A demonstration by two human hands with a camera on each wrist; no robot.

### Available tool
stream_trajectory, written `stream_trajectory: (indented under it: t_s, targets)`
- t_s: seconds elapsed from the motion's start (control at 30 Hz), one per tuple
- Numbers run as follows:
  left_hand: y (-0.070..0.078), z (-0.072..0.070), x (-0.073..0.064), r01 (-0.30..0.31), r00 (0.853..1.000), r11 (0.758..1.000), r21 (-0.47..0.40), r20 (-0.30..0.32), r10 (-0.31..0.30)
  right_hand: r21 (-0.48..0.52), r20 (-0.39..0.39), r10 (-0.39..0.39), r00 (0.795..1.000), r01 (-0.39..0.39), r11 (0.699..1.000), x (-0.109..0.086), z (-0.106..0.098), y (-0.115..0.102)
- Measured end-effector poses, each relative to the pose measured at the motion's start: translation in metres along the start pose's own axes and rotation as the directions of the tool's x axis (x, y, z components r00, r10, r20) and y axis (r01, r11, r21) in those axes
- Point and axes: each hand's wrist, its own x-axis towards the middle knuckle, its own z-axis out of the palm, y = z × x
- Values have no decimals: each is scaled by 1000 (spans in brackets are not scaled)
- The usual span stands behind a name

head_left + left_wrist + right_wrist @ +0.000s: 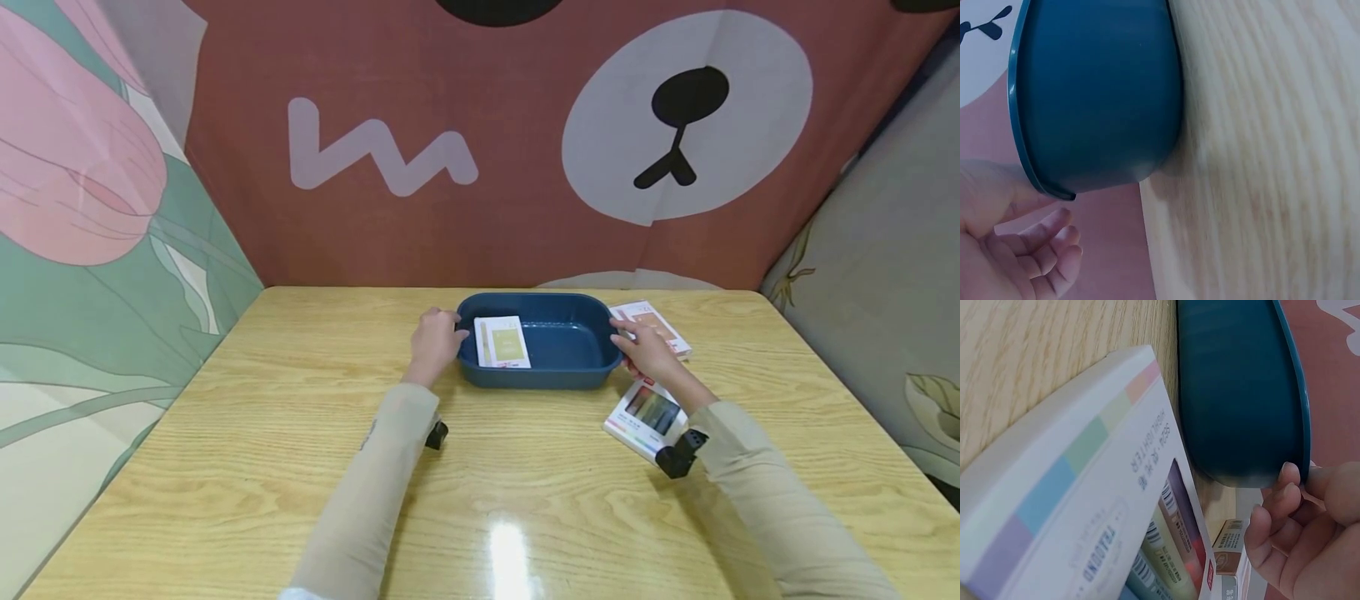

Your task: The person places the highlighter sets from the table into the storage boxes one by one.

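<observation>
A dark blue plastic basin (570, 343) sits near the far edge of the table, between both hands. My left hand (437, 342) grips its left end; in the left wrist view the thumb lies over the rim of the basin (1094, 94) and the fingers curl below it. At the opposite end, my right hand (645, 350) pinches the rim between thumb and fingertips. Inside the basin, on the left, lies a white box (506, 343) with a yellow-green panel. Just below the right hand is a highlighter box (647, 419), its window showing several coloured pens in the right wrist view.
Behind the right hand, another white box (660, 323) with an orange panel lies beside the basin. The wooden table (300, 467) ends at a reddish cartoon backdrop (420, 233). A black wrist camera (681, 454) overlaps the highlighter box in the head view.
</observation>
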Motion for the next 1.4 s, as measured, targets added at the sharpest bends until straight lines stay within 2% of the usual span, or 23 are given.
stream_trajectory:
  t_s: [0.23,0.47,0.8,1.03,1.2,1.3,1.4]
  targets:
    - [-11,3,1,8,999,981,-196,49,1,3,2,11,1000,-11,1000,0,0,1]
    - [-18,8,0,56,993,948,-312,114,-21,-14,-8,1,1000,-1,1000,0,0,2]
    - [-24,15,-2,86,991,917,-389,126,-39,47,-13,-20,1000,21,999,-2,-2,3]
    - [-23,16,-4,92,991,917,-388,126,-47,5,-16,-20,1000,20,1000,-1,-4,4]
    - [-22,16,-4,93,991,914,-396,129,-45,9,-21,-33,999,33,999,0,-7,7]
    - [-24,15,-2,124,985,879,-460,165,-52,3,-21,-61,998,62,998,0,-7,7]
    - [-29,12,2,182,968,809,-559,247,-48,1,-15,-98,995,98,995,0,-9,6]
